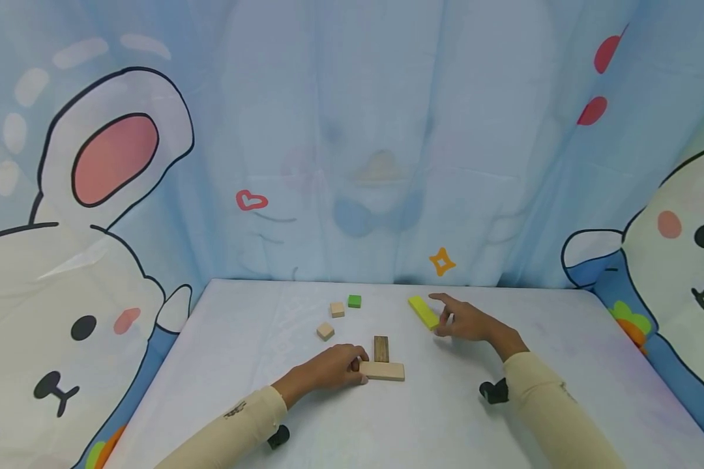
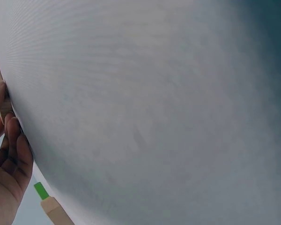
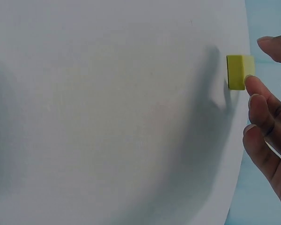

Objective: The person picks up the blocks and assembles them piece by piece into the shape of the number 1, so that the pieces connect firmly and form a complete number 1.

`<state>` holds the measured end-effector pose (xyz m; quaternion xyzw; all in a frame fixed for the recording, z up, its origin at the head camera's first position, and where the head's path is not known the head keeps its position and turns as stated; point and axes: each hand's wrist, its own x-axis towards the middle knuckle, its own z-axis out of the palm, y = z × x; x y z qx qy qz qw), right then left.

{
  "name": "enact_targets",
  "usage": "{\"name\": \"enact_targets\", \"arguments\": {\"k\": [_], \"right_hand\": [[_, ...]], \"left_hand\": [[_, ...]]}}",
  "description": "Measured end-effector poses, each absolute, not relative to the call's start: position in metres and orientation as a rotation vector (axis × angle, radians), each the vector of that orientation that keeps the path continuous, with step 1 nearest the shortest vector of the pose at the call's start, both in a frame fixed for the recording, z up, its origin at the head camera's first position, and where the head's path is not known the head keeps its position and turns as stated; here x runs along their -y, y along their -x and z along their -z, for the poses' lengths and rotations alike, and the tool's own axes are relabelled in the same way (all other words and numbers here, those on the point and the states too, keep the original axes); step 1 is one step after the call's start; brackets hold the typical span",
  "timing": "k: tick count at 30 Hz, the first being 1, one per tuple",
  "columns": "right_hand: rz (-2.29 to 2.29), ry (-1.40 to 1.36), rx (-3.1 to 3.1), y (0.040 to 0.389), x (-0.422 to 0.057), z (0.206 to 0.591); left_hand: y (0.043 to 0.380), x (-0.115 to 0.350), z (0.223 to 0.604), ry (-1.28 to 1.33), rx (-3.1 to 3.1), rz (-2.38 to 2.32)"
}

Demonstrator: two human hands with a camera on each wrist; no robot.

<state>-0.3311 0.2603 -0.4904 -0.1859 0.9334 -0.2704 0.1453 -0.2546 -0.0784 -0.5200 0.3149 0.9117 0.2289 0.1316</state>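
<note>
A pale wooden block (image 1: 382,371) lies lengthwise across the table, and my left hand (image 1: 336,366) pinches its left end between thumb and fingers. Behind it a darker brown wooden block (image 1: 381,349) points away, its near end right at the pale block. My right hand (image 1: 466,319) is at the near end of a long yellow block (image 1: 424,312). In the right wrist view, the fingers of this hand are spread loosely, thumb apart, with one fingertip (image 3: 251,80) right at the yellow block (image 3: 235,72).
Left of the middle stand two small pale wooden blocks (image 1: 325,331) and a small green block (image 1: 354,301). The white table (image 1: 446,417) ends at a blue curtain (image 1: 375,130) printed with cartoon animals. Dark wrist-camera parts (image 1: 495,391) hang below the sleeves.
</note>
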Motion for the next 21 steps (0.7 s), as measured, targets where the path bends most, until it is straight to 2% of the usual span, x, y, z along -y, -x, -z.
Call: {"name": "enact_targets", "arguments": {"k": [21], "right_hand": [[0.653,0.452,-2.590,0.361,-0.268,0.484]], "left_hand": [[0.254,0.078,0.516,-0.885,-2.639,-0.659]]}}
